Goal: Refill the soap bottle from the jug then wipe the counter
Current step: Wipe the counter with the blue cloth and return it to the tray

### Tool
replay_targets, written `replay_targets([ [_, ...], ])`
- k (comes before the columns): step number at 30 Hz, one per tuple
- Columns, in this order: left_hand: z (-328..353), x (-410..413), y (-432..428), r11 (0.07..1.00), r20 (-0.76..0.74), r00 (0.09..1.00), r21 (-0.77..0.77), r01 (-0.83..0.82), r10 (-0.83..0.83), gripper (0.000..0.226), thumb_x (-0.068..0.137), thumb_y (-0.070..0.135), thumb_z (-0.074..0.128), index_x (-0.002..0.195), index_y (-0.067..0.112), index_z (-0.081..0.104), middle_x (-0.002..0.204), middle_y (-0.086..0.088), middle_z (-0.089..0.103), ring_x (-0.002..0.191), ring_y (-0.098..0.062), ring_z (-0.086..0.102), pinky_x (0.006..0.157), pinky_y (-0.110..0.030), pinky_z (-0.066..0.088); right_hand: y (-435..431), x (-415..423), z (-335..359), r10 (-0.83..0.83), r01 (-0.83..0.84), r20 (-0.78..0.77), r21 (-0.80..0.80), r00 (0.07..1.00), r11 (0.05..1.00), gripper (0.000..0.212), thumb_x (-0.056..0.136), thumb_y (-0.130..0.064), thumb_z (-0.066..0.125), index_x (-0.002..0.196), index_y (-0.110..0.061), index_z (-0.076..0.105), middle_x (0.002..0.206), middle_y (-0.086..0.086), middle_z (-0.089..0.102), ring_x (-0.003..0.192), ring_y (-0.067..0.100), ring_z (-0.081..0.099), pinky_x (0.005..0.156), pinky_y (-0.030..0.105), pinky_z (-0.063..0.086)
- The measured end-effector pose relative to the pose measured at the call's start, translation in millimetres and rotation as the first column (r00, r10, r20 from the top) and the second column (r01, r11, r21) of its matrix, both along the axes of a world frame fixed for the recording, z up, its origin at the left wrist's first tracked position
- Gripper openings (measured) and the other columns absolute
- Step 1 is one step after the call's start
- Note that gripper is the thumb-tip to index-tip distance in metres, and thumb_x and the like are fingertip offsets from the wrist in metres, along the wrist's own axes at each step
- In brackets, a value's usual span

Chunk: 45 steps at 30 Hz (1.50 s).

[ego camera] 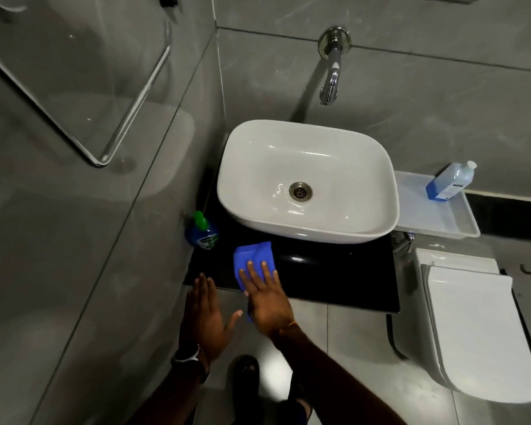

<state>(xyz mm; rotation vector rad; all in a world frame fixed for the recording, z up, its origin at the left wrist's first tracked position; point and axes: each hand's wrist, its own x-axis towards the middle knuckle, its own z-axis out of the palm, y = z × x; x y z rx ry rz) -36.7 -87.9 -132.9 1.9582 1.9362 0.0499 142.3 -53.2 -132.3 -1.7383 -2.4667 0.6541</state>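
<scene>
The right hand [265, 297] lies flat, fingers spread, pressing a folded blue cloth [253, 260] onto the black counter [334, 280] just in front of the white basin [307, 182]; the cloth's long axis runs from the counter's front edge toward the basin. The left hand [207, 317] hovers open beside it, palm empty. A green-capped bottle [201, 231] stands at the counter's back left; a blue jug [449, 182] stands in a tray [442, 222], its top tilted up and right
</scene>
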Motion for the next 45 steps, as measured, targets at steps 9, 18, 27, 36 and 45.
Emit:
replay_targets([
  [9,2.7,-14.2,-13.4,0.998,0.04,0.997,0.014,-0.066,0.066,0.102,0.089,0.073,0.017,0.152,-0.006,0.024,0.162,-0.027,0.022,0.15,-0.04,0.025,0.121,-0.05,0.021,15.9,-35.0,6.4,-0.114,0.111,-0.034,-0.072,0.993,0.991,0.079,0.097,-0.022,0.052,0.163,-0.024,0.01,0.171,0.0,-0.005,0.157,0.037,-0.01,0.128,0.051,-0.004],
  [18,11.4,-18.7,-21.6,0.996,0.044,0.996,0.029,-0.079,0.077,0.093,0.082,0.052,0.042,0.148,-0.012,0.027,0.159,-0.03,0.024,0.149,-0.046,0.026,0.123,-0.046,0.015,4.9,-67.1,-0.3,0.143,-0.145,-0.065,-0.026,0.988,0.989,0.067,0.101,-0.022,0.049,0.162,-0.025,0.022,0.17,-0.004,0.009,0.158,0.032,0.0,0.129,0.048,0.001],
  [27,2.9,-14.4,-28.6,0.993,0.08,0.991,0.039,-0.112,0.109,0.096,0.094,0.065,0.015,0.145,-0.014,0.034,0.154,-0.032,0.034,0.145,-0.046,0.032,0.122,-0.041,0.01,3.6,-18.2,8.6,0.081,-0.074,-0.105,0.066,0.991,0.995,0.051,0.1,-0.025,0.038,0.15,-0.018,0.051,0.158,0.001,0.045,0.147,0.036,0.039,0.117,0.058,0.036],
  [36,-4.7,3.8,-6.2,0.999,0.029,0.999,0.043,0.016,-0.017,0.099,0.079,0.057,0.041,0.152,-0.008,0.023,0.162,-0.029,0.019,0.151,-0.044,0.023,0.121,-0.047,0.02,-17.9,69.6,-4.5,-0.314,0.319,-0.095,0.053,0.945,0.946,0.058,0.101,-0.012,0.057,0.156,-0.018,0.04,0.165,-0.001,0.026,0.154,0.037,0.023,0.125,0.055,0.022],
  [45,-13.0,47.0,-11.5,0.991,0.009,0.992,0.049,0.122,-0.122,0.099,0.082,0.056,0.045,0.156,-0.003,0.013,0.166,-0.023,0.005,0.154,-0.038,0.013,0.124,-0.043,0.015,-33.6,98.3,-0.7,-0.114,0.116,-0.027,0.096,0.993,0.989,0.054,0.107,-0.023,0.042,0.159,-0.025,0.03,0.167,-0.006,0.02,0.157,0.032,0.013,0.128,0.05,0.012],
])
